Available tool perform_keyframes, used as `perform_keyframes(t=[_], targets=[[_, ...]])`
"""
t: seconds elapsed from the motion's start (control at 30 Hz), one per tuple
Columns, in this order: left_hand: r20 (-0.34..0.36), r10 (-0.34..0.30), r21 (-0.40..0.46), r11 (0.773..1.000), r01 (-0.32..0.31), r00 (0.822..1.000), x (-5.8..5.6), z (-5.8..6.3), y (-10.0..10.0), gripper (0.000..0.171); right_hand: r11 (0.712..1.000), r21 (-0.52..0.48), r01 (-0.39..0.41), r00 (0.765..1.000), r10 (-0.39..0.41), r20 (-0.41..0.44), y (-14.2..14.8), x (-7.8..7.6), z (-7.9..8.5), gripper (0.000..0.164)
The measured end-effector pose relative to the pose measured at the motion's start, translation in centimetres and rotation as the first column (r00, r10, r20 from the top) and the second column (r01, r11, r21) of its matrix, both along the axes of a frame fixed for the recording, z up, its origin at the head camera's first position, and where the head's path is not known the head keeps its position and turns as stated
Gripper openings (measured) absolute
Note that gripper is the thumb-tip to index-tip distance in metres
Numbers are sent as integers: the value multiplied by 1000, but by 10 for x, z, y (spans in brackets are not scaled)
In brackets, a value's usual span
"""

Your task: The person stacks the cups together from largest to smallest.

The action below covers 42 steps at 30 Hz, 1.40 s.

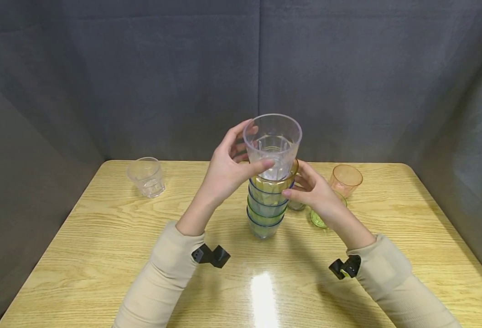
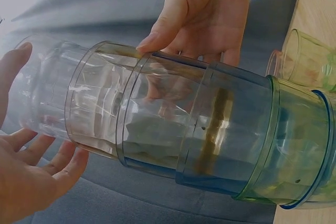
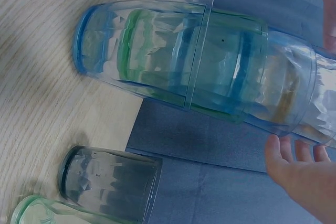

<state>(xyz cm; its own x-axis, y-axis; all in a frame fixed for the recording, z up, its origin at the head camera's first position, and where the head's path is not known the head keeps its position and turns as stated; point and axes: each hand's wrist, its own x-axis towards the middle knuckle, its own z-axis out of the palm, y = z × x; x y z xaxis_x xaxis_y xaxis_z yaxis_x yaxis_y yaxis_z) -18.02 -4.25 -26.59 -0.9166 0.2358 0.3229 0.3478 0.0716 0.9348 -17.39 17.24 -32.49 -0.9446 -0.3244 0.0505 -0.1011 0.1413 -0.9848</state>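
Note:
A tall stack of nested tumblers (image 1: 266,212) in blue, green and amber stands upright on the table. My left hand (image 1: 226,171) grips a clear tumbler (image 1: 281,157) at the top, thumb in front and fingers round the far side. The clear tumbler's base sits inside the amber tumbler (image 1: 270,187) below it. Around the upper stack curls my right hand (image 1: 316,189), its thumb just under the amber rim and its fingers behind. In the left wrist view, the right thumb (image 2: 163,27) touches the stack near that rim.
Another clear tumbler (image 1: 146,175) stands at the back left of the wooden table (image 1: 101,255). To the right are an orange tumbler (image 1: 346,180) and a yellow-green one (image 1: 318,220), partly behind my right hand. A grey tumbler (image 3: 110,182) stands beside the stack. Dark curtains (image 1: 175,82) enclose the table.

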Motion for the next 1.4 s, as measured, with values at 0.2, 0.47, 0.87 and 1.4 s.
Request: perform_keyframes(t=[0.2,0.47,0.87,1.4], targets=[[-3,-16,6,1000,16,1000,-1,-2,0,77,1000,2,0,1000,0,-4,0,0,0,75],[-8,-14,-25,1000,14,1000,-2,-6,1,78,1000,2,-3,1000,3,-3,0,0,0,77],[-22,-26,-56,998,25,999,-3,-8,0,78,1000,13,-1,1000,1,-8,0,0,-2,77],[-26,-41,-66,997,39,999,-1,-8,-1,79,1000,9,4,1000,-4,-11,0,0,-1,76]])
